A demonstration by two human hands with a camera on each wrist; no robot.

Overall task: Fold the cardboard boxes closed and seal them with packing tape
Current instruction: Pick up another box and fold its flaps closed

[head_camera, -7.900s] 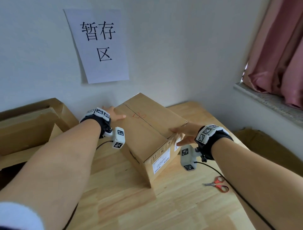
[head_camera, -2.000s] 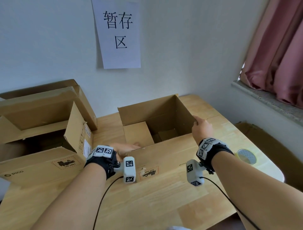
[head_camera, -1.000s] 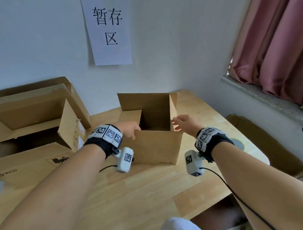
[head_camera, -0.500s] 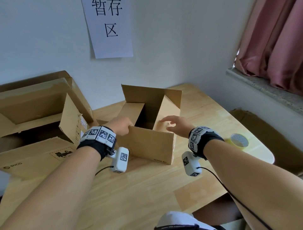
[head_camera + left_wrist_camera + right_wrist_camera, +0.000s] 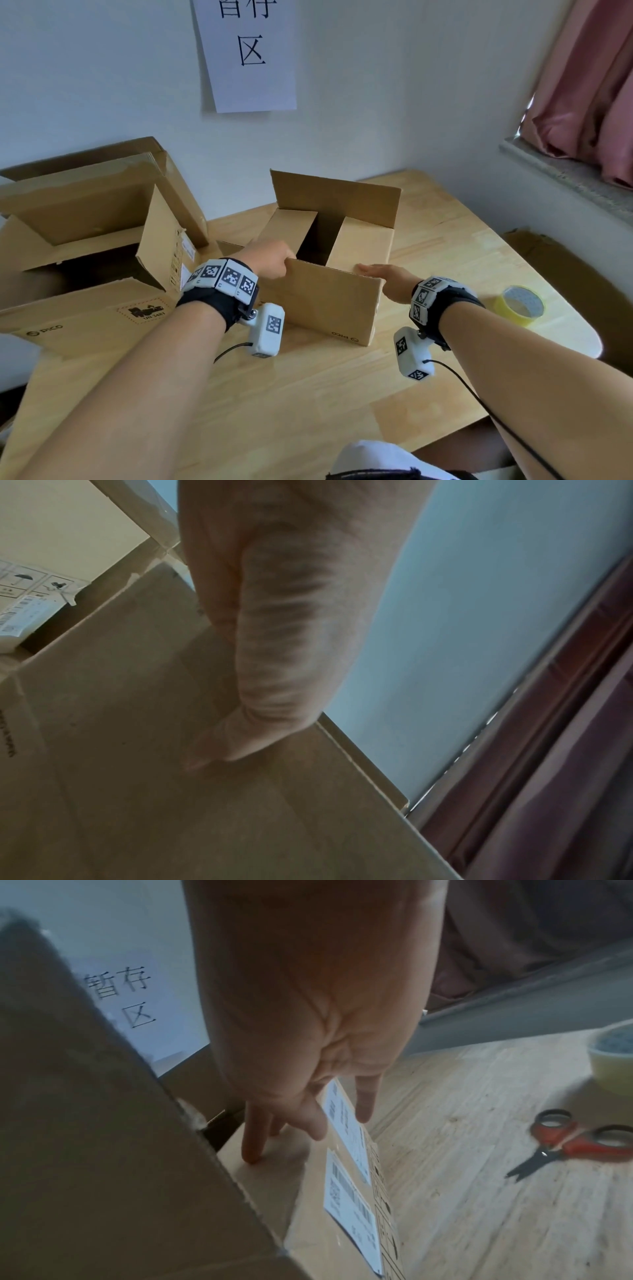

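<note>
A small brown cardboard box [image 5: 329,305] stands open in the middle of the wooden table [image 5: 308,394]. Its two side flaps are folded in, while the near and far flaps stand up. My left hand [image 5: 270,258] holds the left end of the near flap. In the left wrist view the thumb [image 5: 205,753] presses on the flap's outer face; the fingers are hidden. My right hand [image 5: 376,277] lies flat, and its straight fingertips [image 5: 250,1148] press the right side flap [image 5: 363,246] down. A yellowish tape roll [image 5: 522,305] lies right of the box.
A larger open box [image 5: 85,240] fills the table's left side. Red-handled scissors [image 5: 575,1145] lie beside the tape roll [image 5: 613,1058]. A paper sign [image 5: 250,51] hangs on the wall behind. Flattened cardboard [image 5: 565,270] lies past the table's right edge, under a windowsill.
The box was turned so a long side faces me. My right hand has pushed the right side flap down and inward. My left hand stays at the near flap's left end.
</note>
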